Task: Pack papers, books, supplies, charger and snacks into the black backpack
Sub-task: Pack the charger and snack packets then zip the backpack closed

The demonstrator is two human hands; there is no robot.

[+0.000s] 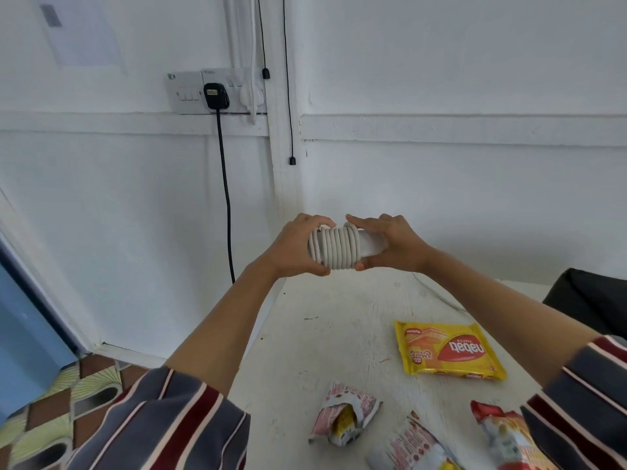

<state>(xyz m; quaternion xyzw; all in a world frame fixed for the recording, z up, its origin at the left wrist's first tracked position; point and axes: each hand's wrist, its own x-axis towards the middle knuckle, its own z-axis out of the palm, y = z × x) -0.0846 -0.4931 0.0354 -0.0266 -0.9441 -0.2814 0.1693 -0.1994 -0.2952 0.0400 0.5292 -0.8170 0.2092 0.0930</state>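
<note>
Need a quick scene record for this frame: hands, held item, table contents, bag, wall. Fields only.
left hand: grips the coiled-cable end of the white charger
right hand: pinches the charger's bare end, thumb below, fingers above
white charger: held in the air, cable wound round it
table: white, scuffed
snacks on table: yellow Nabati wafer pack; three red-and-white snack packets nearer the person
black backpack: right edge, partly out of view
wall: black plug in the socket, cable hanging down
</note>
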